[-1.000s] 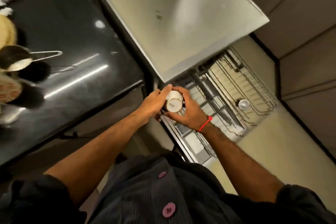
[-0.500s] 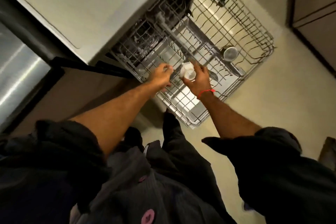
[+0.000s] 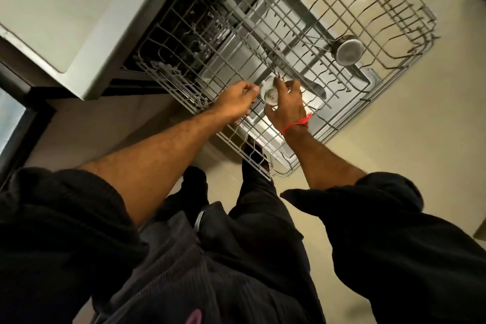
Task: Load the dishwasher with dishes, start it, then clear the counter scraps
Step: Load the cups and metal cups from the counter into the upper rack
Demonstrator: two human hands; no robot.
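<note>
The dishwasher rack (image 3: 263, 42) is a grey wire grid, holding a shiny silver steel cup (image 3: 348, 50) at the right. The white cup (image 3: 269, 93) carries dark lettering on its base, a red thread (image 3: 295, 123) circles the right wrist, the sleeves (image 3: 394, 231) are black, and the floor (image 3: 394, 152) is pale beige.

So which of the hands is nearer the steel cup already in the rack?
Right. The right hand, gripping the white cup, sits closer to the steel cup up at the rack's far side; the left hand is further off.
</note>
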